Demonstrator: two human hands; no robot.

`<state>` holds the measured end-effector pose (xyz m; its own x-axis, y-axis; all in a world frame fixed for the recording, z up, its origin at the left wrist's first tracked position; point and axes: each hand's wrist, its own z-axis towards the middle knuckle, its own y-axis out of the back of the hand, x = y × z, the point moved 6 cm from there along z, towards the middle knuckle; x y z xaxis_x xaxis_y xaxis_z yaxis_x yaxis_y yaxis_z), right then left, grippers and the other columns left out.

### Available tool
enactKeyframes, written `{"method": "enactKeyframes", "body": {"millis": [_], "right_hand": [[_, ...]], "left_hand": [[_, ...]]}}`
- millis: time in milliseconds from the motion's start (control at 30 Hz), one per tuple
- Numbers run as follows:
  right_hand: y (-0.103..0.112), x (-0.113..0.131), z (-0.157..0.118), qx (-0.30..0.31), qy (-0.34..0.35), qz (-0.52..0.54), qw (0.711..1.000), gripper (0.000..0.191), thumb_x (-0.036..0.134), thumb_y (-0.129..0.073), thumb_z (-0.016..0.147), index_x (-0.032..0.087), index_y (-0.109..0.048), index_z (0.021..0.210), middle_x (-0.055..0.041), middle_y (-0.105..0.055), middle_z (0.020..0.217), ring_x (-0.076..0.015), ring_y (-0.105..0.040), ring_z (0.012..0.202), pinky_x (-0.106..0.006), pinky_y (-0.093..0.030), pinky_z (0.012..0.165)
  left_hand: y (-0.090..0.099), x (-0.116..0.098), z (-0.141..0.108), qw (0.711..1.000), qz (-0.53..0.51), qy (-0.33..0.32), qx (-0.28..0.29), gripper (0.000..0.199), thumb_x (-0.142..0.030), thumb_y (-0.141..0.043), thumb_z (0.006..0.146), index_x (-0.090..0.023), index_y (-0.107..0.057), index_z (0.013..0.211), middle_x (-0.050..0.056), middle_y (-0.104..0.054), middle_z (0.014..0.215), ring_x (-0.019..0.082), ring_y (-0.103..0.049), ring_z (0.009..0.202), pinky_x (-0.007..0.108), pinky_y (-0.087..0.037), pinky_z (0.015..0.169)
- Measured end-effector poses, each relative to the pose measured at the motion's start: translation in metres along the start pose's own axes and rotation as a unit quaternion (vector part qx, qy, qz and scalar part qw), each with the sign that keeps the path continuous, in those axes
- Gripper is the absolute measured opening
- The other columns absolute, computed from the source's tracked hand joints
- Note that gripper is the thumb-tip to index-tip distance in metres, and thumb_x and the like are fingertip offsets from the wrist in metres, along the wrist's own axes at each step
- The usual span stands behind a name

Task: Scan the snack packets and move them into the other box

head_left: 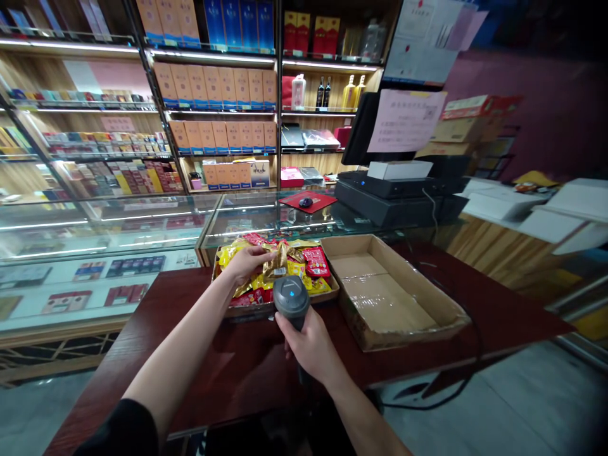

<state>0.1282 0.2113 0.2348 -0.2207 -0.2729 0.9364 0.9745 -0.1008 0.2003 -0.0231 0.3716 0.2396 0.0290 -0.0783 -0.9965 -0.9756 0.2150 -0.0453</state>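
My right hand (308, 339) is wrapped round the handle of a dark grey barcode scanner (291, 296), which has a small blue light on top. The scanner's head is at the front edge of a shallow cardboard box (332, 292) full of red, yellow and gold packets. Over that box, my left hand (247, 263) pinches a gold packet (276, 265) with a small white label facing the scanner. A red packet (316, 261) lies at the box's right side.
A second cardboard box (380, 297) stands right of the first on the dark red table (190, 304). Behind are a glass counter, a mouse (306, 202) on a red mat and a black register (389, 196). A black cable runs down the table's right side.
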Motion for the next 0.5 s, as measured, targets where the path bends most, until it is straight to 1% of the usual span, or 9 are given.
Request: {"method": "enactKeyframes", "body": {"millis": [133,267,400,500], "right_hand": [[-0.0003,0.0014,0.001,-0.005,0.011,-0.011,1.0,0.029,0.04,-0.062,0.076,0.017,-0.063,0.095,-0.0074,-0.069,0.071,-0.0246,-0.068,0.075,-0.028,-0.052,0.057],[-0.0028,0.0001,-0.0005,-0.001,0.006,-0.013,1.0,0.028,0.04,-0.062,0.076,0.017,-0.064,0.093,-0.0072,-0.069,0.069,-0.0248,-0.068,0.073,-0.028,-0.052,0.057],[-0.0045,-0.0016,-0.0008,0.005,-0.005,-0.009,1.0,0.03,0.041,-0.062,0.076,0.017,-0.064,0.094,-0.0067,-0.068,0.065,-0.0238,-0.068,0.067,-0.028,-0.051,0.054],[-0.0057,-0.0043,-0.0002,0.016,-0.022,0.002,1.0,0.03,0.043,-0.063,0.076,0.017,-0.063,0.091,-0.0053,-0.066,0.06,-0.0215,-0.065,0.057,-0.026,-0.049,0.049]], "left_hand": [[-0.0017,-0.0035,-0.0036,1.0,0.008,-0.001,0.0,0.045,-0.044,-0.084,0.048,-0.013,-0.068,0.077,0.002,-0.061,0.067,0.01,-0.055,0.06,0.021,-0.043,0.055],[-0.0007,-0.0053,-0.0052,1.0,0.012,-0.004,-0.001,0.046,-0.044,-0.084,0.047,-0.013,-0.069,0.077,0.0,-0.058,0.06,0.01,-0.055,0.058,0.021,-0.042,0.053],[0.0003,-0.0048,-0.0048,1.0,0.018,-0.008,0.0,0.043,-0.044,-0.083,0.049,-0.013,-0.068,0.075,0.0,-0.057,0.059,0.01,-0.054,0.057,0.021,-0.042,0.053],[0.001,-0.0027,-0.0026,1.0,0.014,-0.009,-0.004,0.039,-0.042,-0.082,0.051,-0.015,-0.069,0.076,0.001,-0.061,0.064,0.011,-0.056,0.062,0.022,-0.043,0.057]]}}
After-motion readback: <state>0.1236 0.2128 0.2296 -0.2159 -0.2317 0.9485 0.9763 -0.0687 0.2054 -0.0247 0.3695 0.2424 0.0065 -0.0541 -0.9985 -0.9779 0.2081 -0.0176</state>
